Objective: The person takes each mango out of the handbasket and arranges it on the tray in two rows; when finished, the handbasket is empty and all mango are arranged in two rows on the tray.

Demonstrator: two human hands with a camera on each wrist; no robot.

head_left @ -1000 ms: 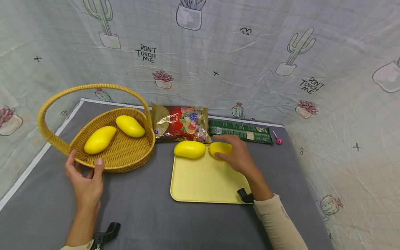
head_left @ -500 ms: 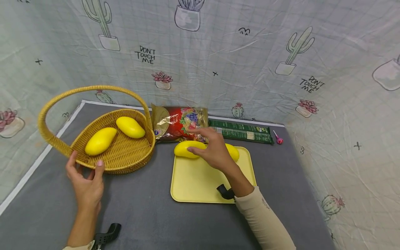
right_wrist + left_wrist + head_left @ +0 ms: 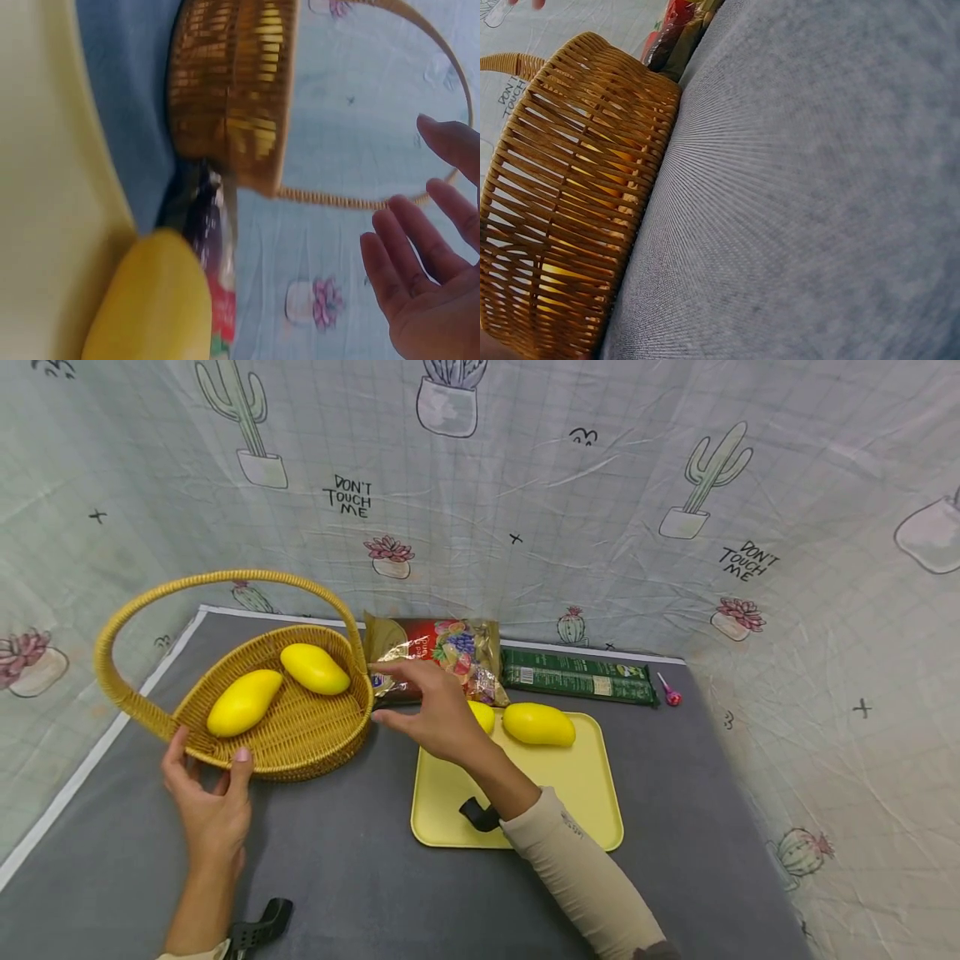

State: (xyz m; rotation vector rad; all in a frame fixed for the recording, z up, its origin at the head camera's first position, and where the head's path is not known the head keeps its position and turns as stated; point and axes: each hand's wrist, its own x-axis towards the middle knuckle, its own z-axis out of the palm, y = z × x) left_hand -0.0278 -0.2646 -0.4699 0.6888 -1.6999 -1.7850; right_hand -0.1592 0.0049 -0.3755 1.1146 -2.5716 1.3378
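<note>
A yellow wicker basket with a tall arched handle stands at the left of the table, two yellow mangoes lying inside. My left hand holds its near left rim, thumb and index finger at the edge; the lower fingers are partly hidden. Between basket and tray, my right hand is held in the air with thumb and fingers spread, holding nothing. Its fingertips come near the basket's right side. On the yellow tray lie a mango and another mango, mostly covered by my right hand.
Behind the tray lie a red and gold candy bag and a long green packet. A pink lollipop lies to the right. A printed cloth hangs behind the grey table.
My right hand has moved left from the right mango, over the left one, toward the basket. Both tray mangoes stay in place. My left hand stays at the basket's rim.
</note>
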